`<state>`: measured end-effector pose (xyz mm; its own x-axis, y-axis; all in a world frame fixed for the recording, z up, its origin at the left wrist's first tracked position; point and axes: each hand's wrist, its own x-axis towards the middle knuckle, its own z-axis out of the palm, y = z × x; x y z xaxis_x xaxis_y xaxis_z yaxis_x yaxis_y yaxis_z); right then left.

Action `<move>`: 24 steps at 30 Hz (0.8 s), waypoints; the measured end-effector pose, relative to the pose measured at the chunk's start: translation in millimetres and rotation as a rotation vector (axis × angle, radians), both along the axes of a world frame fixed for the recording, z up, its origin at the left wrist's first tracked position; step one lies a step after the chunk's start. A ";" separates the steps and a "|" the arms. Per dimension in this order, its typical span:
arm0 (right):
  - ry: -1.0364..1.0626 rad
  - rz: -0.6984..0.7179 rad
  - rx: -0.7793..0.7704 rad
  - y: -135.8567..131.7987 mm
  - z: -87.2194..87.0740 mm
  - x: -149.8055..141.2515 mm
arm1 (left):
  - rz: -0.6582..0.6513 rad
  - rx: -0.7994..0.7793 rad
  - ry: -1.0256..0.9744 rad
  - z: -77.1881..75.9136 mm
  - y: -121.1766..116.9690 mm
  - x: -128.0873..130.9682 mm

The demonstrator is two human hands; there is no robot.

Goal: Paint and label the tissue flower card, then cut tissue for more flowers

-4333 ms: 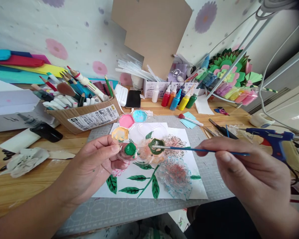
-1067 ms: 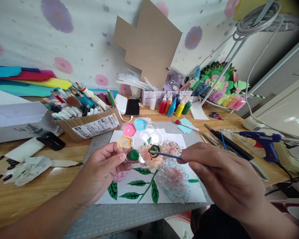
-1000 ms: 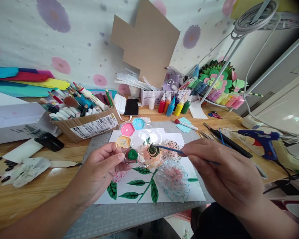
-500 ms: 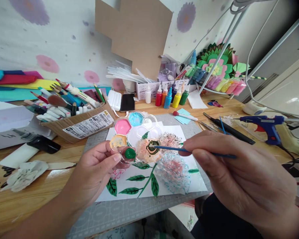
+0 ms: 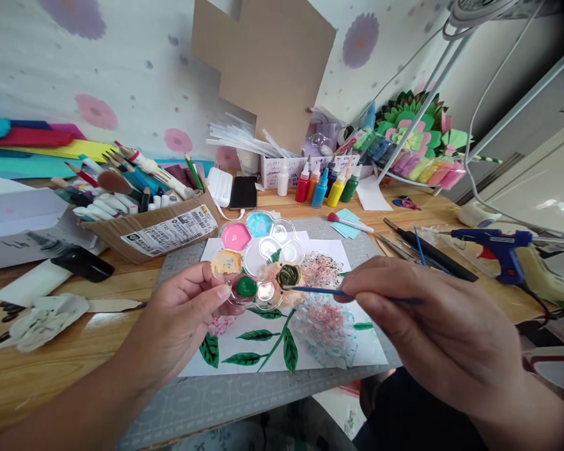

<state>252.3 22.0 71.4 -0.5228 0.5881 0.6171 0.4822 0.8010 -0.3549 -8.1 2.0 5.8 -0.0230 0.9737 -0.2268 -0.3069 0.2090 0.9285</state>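
Observation:
My left hand (image 5: 188,307) grips a clear flower-shaped paint palette (image 5: 258,254) by its near left edge, thumb on top. Its wells hold pink, light blue, orange, bright green and dark olive paint (image 5: 289,274). Between the thumb and fingers of my right hand (image 5: 418,313) is a thin blue paintbrush (image 5: 329,290), its tip at the rim of the olive well. Under the palette lies a white sheet (image 5: 352,369) with painted green leaves (image 5: 249,335) and crinkled, pink- and blue-tinged flowers (image 5: 329,329). The palette hides part of the sheet.
Left stands a cardboard box (image 5: 169,232) of pens and brushes, near a black bottle (image 5: 84,262) and crumpled tissue (image 5: 47,319). Several paint bottles (image 5: 319,188) line the back. On the right lie a blue glue gun (image 5: 493,241) and long tools (image 5: 432,250). A grey mat (image 5: 188,401) is underneath.
The brush tip has moved slightly down and left, from inside the dark well to its rim. The dark paint is now spread more evenly. The palette stays in my left hand; the view has shifted slightly.

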 end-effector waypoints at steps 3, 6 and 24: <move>0.011 -0.038 0.048 0.6 -0.5 -1.3 | 0.003 0.012 -0.003 1.2 1.0 2.2; -0.004 0.001 0.010 1.8 -0.9 -1.5 | 0.008 0.016 -0.006 1.4 1.7 2.6; 0.017 -0.103 -0.033 5.7 -6.4 1.8 | -0.001 0.035 -0.020 -0.6 -0.7 0.1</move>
<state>254.1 27.7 65.0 -0.4484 0.6581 0.6048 0.5552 0.7354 -0.3886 -8.0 1.3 5.2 -0.0183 0.9810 -0.1933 -0.3250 0.1770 0.9290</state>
